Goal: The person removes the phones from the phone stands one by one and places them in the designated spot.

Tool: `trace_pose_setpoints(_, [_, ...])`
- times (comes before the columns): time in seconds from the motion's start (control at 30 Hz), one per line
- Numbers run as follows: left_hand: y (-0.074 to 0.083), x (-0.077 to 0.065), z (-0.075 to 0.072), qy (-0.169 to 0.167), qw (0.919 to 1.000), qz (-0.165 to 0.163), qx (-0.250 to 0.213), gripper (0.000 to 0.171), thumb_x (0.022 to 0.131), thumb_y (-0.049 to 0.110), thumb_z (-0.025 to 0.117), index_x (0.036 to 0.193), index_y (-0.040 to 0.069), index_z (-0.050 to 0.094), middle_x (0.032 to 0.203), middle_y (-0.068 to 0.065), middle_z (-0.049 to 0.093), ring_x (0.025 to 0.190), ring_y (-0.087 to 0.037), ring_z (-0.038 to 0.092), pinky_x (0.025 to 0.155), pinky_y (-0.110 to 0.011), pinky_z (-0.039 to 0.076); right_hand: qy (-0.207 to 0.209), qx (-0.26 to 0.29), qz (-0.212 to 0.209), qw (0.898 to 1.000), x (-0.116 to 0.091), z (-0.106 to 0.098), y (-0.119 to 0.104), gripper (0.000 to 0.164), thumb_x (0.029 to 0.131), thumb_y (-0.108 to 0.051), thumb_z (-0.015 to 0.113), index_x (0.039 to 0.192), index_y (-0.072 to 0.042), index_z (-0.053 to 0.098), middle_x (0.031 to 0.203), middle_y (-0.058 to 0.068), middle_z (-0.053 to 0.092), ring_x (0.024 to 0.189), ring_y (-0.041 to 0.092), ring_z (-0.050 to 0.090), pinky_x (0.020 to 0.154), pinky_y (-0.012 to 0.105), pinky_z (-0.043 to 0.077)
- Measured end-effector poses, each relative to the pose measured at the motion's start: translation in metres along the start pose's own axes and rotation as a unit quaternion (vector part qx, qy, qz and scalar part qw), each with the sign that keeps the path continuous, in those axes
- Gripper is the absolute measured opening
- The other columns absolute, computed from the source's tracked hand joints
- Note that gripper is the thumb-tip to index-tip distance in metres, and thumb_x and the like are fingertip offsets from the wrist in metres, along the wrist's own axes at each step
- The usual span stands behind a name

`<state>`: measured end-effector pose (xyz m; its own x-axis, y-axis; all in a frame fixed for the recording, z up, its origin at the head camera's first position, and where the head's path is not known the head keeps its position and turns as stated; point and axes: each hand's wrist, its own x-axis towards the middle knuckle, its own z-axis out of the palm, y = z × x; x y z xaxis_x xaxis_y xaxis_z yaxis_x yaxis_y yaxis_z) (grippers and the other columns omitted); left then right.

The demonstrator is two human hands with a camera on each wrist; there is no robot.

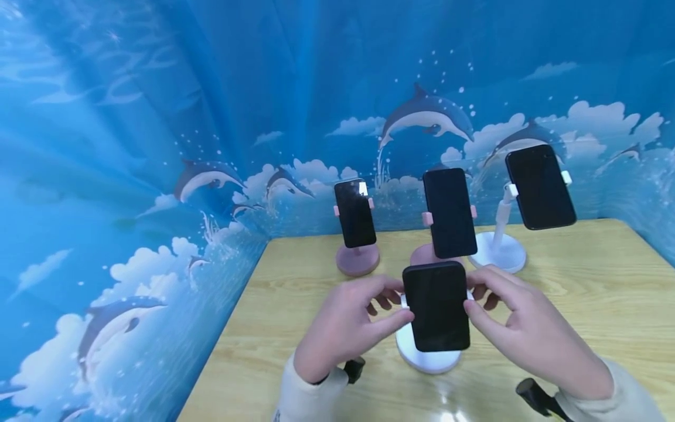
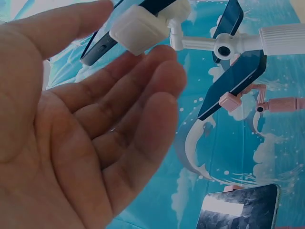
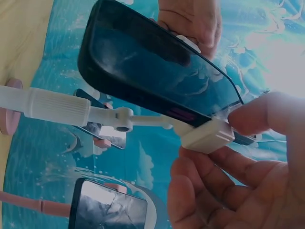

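A black smartphone (image 1: pixel 436 308) sits in the clamp of a white phone stand (image 1: pixel 422 360) near the front of the table. At the phone's left edge is my left hand (image 1: pixel 350 319), thumb on the front side and fingers behind the white clamp jaw. My right hand (image 1: pixel 527 328) pinches the opposite edge, its thumb against the phone (image 3: pixel 157 67). Below that thumb, the right fingers curl under the white clamp block (image 3: pixel 207 136). In the left wrist view, the left fingers (image 2: pixel 138 114) lie beside the other clamp block (image 2: pixel 139 31).
Behind stand a phone on a pink stand (image 1: pixel 357 261) at left, another phone (image 1: pixel 450 214) in pink clamps at centre, and a tilted phone (image 1: pixel 542 187) on a white stand (image 1: pixel 498 252) at right. A blue dolphin-print curtain (image 1: pixel 316 88) borders the wooden table (image 1: pixel 253 340).
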<state>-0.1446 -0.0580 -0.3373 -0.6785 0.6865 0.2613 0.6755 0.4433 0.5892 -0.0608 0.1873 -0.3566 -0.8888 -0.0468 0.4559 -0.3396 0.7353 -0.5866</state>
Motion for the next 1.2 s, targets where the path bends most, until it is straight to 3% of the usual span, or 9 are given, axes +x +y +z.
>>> trace_pose_setpoints(0.13, [0.002, 0.001, 0.002, -0.015, 0.9994, -0.026, 0.018, 0.037, 0.083, 0.051, 0.066, 0.112, 0.028, 0.065, 0.096, 0.019, 0.064, 0.083, 0.003, 0.06, 0.067, -0.018, 0.05, 0.01, -0.022, -0.013, 1.0, -0.001, -0.003, 0.002, 0.026, 0.087, -0.012, 0.068, 0.108, -0.026, 0.061, 0.097, -0.018, 0.059, 0.078, 0.0, 0.052, 0.066, 0.019, 0.047])
trace_pose_setpoints(0.3, [0.004, 0.004, 0.003, -0.005, 0.9986, -0.029, 0.045, 0.038, 0.082, 0.052, 0.067, 0.109, 0.025, 0.068, 0.094, 0.018, 0.065, 0.08, 0.007, 0.058, 0.066, -0.016, 0.049, 0.027, -0.049, -0.018, 0.998, -0.002, -0.004, 0.003, 0.027, 0.083, -0.012, 0.071, 0.106, -0.024, 0.064, 0.093, -0.017, 0.062, 0.074, 0.0, 0.053, 0.063, 0.019, 0.047])
trace_pose_setpoints(0.5, [0.003, 0.004, 0.007, 0.008, 0.9972, -0.011, 0.074, 0.034, 0.082, 0.052, 0.067, 0.103, 0.026, 0.069, 0.086, 0.02, 0.064, 0.075, 0.006, 0.057, 0.064, -0.014, 0.047, 0.033, -0.06, -0.007, 0.998, -0.005, -0.002, 0.003, 0.022, 0.082, -0.013, 0.072, 0.101, -0.023, 0.068, 0.092, -0.015, 0.065, 0.072, 0.0, 0.055, 0.062, 0.02, 0.048])
trace_pose_setpoints(0.73, [0.003, 0.006, 0.008, 0.014, 0.9952, 0.026, 0.093, 0.02, 0.086, 0.042, 0.066, 0.098, 0.025, 0.067, 0.086, 0.02, 0.062, 0.076, 0.007, 0.055, 0.061, -0.013, 0.044, 0.059, -0.074, -0.056, 0.994, -0.003, 0.001, 0.0, 0.029, 0.079, -0.006, 0.071, 0.095, -0.029, 0.066, 0.091, -0.021, 0.062, 0.075, 0.0, 0.055, 0.067, 0.011, 0.044])
trace_pose_setpoints(0.9, [0.002, 0.006, 0.005, 0.007, 0.9954, 0.034, 0.089, 0.018, 0.087, 0.04, 0.066, 0.098, 0.025, 0.066, 0.087, 0.019, 0.061, 0.077, 0.007, 0.053, 0.062, -0.012, 0.045, 0.057, -0.089, -0.066, 0.992, -0.001, 0.003, -0.003, 0.028, 0.078, -0.006, 0.069, 0.091, -0.03, 0.064, 0.091, -0.02, 0.061, 0.074, 0.0, 0.053, 0.064, 0.016, 0.047])
trace_pose_setpoints(1.03, [0.003, 0.004, 0.004, 0.007, 0.9956, 0.011, 0.093, 0.029, 0.085, 0.05, 0.064, 0.102, 0.026, 0.067, 0.089, 0.019, 0.062, 0.078, 0.008, 0.053, 0.064, -0.013, 0.046, 0.044, -0.091, -0.046, 0.994, -0.001, 0.002, -0.003, 0.026, 0.081, -0.009, 0.069, 0.102, -0.024, 0.065, 0.095, -0.016, 0.063, 0.076, 0.003, 0.057, 0.064, 0.023, 0.051])
trace_pose_setpoints(1.1, [0.003, 0.003, 0.004, 0.01, 0.9948, 0.003, 0.101, 0.034, 0.083, 0.054, 0.063, 0.103, 0.027, 0.068, 0.09, 0.019, 0.063, 0.078, 0.007, 0.054, 0.065, -0.014, 0.047, 0.031, -0.067, -0.022, 0.997, -0.001, 0.001, -0.005, 0.041, 0.083, -0.013, 0.07, 0.121, -0.025, 0.059, 0.104, -0.011, 0.062, 0.084, 0.008, 0.06, 0.063, 0.025, 0.052])
trace_pose_setpoints(1.2, [0.004, 0.003, 0.004, 0.013, 0.9931, 0.003, 0.116, 0.036, 0.083, 0.056, 0.062, 0.103, 0.027, 0.068, 0.09, 0.019, 0.064, 0.078, 0.006, 0.056, 0.065, -0.014, 0.047, 0.03, -0.034, -0.003, 0.999, -0.001, 0.002, -0.011, 0.07, 0.083, -0.016, 0.072, 0.143, -0.029, 0.038, 0.127, -0.003, 0.054, 0.098, 0.016, 0.06, 0.073, 0.034, 0.054])
